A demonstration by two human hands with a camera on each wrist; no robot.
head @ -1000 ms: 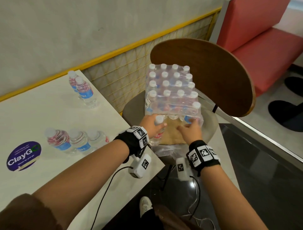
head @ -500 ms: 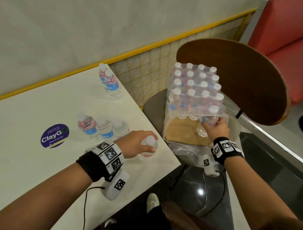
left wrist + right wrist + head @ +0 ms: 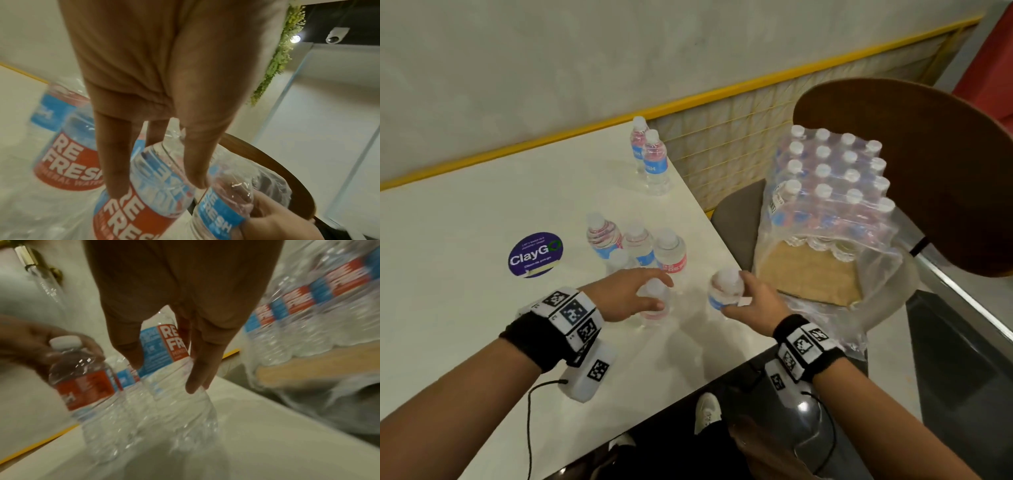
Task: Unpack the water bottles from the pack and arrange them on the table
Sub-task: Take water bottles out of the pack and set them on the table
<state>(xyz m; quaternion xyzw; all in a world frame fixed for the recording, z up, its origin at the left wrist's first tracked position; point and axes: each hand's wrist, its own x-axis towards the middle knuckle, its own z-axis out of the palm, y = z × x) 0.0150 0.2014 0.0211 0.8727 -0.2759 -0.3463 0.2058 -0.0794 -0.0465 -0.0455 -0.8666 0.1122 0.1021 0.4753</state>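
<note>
Water bottles are split between two places: most are in the shrink-wrapped pack (image 3: 832,185) on the chair (image 3: 914,164), and several stand on the counter (image 3: 465,240), two near its far edge and a cluster (image 3: 637,245) beside the round sticker (image 3: 536,254). The left hand (image 3: 625,294) has its fingers (image 3: 115,164) curled round the shoulder of one bottle (image 3: 654,305) standing on the counter. The right hand (image 3: 753,305) grips a second bottle (image 3: 726,289) round the label band, just above the counter's near corner (whether its base touches yet I cannot tell). These look small, full and light enough for one hand. The thin ribbed walls will probably dent if squeezed, and the clear plastic looks slick. The best hold is likely round the label or just under the cap, where the body is stiffer. Loose torn wrap (image 3: 866,274) could snag bottles being pulled out.
</note>
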